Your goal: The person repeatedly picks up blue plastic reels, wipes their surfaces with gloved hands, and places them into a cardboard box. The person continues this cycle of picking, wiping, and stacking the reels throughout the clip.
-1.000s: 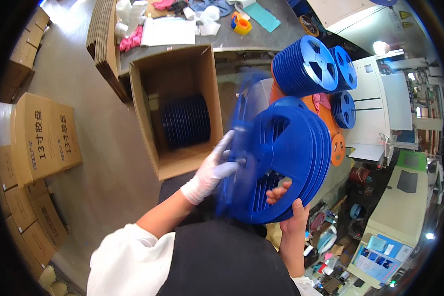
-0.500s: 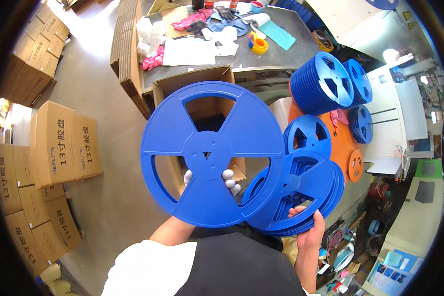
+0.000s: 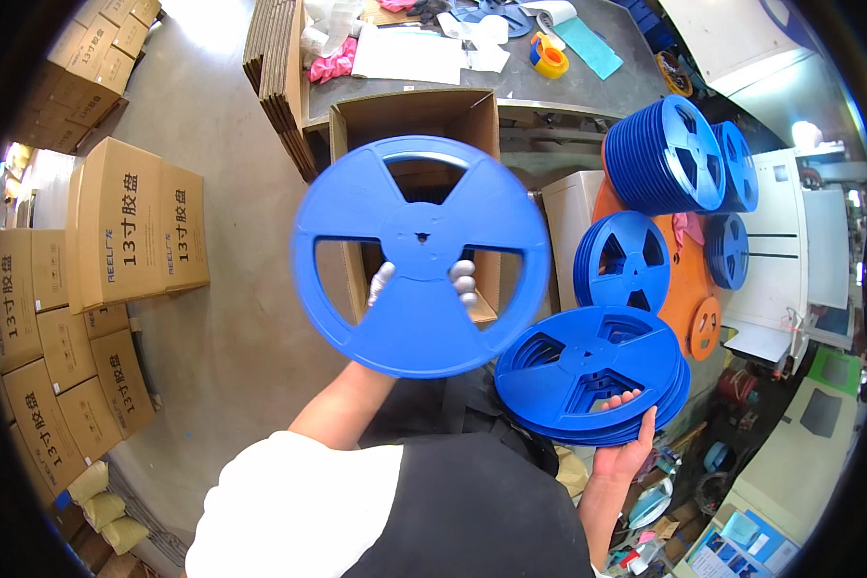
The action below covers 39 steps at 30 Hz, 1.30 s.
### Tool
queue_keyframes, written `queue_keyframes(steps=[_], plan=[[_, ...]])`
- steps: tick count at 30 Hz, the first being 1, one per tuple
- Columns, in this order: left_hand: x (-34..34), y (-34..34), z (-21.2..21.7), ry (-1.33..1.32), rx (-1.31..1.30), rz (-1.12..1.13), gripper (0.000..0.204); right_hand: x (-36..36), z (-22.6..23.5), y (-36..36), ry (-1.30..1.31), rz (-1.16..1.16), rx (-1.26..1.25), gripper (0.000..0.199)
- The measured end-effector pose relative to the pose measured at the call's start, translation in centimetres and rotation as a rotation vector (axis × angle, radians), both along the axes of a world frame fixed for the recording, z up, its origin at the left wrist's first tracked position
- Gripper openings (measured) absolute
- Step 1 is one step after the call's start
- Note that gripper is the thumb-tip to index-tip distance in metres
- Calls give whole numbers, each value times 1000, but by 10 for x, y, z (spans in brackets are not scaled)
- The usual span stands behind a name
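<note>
My left hand (image 3: 463,281), with light covers on its fingertips, grips a large blue plastic reel (image 3: 416,323) from behind. Its fingers show through two of the reel's window openings, on both sides of the lower spoke. Behind this reel stands an open cardboard box (image 3: 432,114) with dark reel edges inside, partly hidden. At the lower right my bare right hand (image 3: 626,435) is closed on the near rim of a stack of blue reels (image 3: 590,359), fingers through a window of the top one and thumb outside.
An orange table (image 3: 682,277) at the right carries more blue reel stacks (image 3: 636,159) and a small orange disc (image 3: 705,328). Beyond the box is a grey worktable (image 3: 511,85) with paper, tape and cloths. Folded cardboard (image 3: 281,87) leans at its left. Sealed cartons (image 3: 135,226) are piled far left.
The reel in my left hand has moved away from my body, toward the open box. My right hand stays on the stack, and the whole view has shifted somewhat.
</note>
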<state>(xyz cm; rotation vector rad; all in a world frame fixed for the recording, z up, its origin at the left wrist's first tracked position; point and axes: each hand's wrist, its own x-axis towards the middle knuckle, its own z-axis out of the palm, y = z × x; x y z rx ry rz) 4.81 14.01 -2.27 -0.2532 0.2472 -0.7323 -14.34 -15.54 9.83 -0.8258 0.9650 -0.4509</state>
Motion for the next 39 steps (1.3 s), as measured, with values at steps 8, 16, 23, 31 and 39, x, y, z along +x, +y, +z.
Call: queue_keyframes(steps=[8, 16, 23, 31, 39], plan=[[1, 62, -165, 249, 1496, 41, 33, 4, 3, 5, 45, -47, -35, 34], [17, 55, -182, 220, 1480, -189, 74, 3, 3, 3, 46, -97, 56, 41], [31, 20, -117, -394, 1404, 183, 51, -5, -2, -11, -448, 60, 307, 45], [19, -50, 81, -1816, 2304, 194, 61, 0, -1, -6, -556, 168, 393, 46], [-41, -116, 104, -2145, 1143, 33, 61, -4, 0, -3, -439, 223, 278, 49]])
